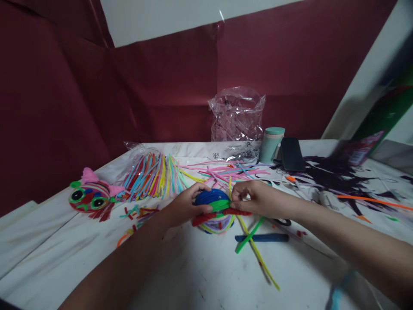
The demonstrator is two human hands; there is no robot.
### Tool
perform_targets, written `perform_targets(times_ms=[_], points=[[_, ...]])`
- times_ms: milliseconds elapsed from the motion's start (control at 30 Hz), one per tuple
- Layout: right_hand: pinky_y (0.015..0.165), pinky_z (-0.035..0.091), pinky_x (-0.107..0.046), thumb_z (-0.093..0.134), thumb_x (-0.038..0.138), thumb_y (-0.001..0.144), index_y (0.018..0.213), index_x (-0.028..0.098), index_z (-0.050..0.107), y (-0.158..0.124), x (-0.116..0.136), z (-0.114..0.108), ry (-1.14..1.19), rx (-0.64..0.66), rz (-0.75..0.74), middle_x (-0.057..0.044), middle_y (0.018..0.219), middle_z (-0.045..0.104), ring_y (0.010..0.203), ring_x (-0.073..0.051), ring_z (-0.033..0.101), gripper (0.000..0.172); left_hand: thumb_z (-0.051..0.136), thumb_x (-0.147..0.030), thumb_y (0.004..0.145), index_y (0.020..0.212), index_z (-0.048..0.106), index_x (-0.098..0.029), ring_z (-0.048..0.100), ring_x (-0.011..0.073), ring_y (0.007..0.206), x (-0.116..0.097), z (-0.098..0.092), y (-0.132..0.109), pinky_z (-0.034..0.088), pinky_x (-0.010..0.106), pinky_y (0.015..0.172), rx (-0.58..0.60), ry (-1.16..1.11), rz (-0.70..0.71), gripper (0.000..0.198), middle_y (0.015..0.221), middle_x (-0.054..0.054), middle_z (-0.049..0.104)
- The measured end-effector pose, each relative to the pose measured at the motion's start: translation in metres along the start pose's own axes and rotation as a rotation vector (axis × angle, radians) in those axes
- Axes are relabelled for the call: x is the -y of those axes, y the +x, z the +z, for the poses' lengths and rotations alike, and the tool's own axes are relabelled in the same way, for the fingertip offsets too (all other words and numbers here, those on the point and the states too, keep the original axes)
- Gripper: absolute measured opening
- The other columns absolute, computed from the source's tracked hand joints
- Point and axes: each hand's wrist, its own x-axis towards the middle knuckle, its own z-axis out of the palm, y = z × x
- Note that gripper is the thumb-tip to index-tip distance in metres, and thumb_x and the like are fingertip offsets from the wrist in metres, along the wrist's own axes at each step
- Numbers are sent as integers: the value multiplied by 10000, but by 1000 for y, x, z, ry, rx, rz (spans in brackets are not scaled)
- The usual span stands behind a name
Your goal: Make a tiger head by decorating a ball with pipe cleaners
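Between my hands is a rounded craft piece [211,197] covered in coiled pipe cleaners: blue on top, a green band across the middle, red pieces at both sides and yellow and purple below. My left hand [190,204] grips its left side, thumb on the front near the green band. At the right end of that band, my right hand [250,198] pinches with thumb and fingertips; the exact bit held is partly hidden. Just in front lie a green pipe cleaner [250,235], a long yellow pipe cleaner [258,254] and a dark blue strip [271,238].
A pink-eared craft face [92,193] lies at the left. Behind are bundled coloured pipe cleaners [158,176], loose pink ones [226,173], a clear plastic bag [238,116], a green cup [272,146] and a phone [292,154]. Dark scraps [335,181] spread at the right.
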Motion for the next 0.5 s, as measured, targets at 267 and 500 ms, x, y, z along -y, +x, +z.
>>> perform_targets(times_ms=[267,500], points=[[487,319,-195,566,250,714,657,159,568,7,-11,5,43,49,4,46,566,505,517,-84,419,107,727,-359,656,1094,521,-190,581,222,953,5,3,0,457,304,769,-28,83,69,513,1022,51,617],[576,372,-223,544,231,759,655,157,602,5,11,-4,-93,-54,-98,-7,668,578,608,-119,498,140,528,-277,846,876,661,-180,589,203,920,-16,9,-13,432,338,862,-372,672,651,167,907,76,672]])
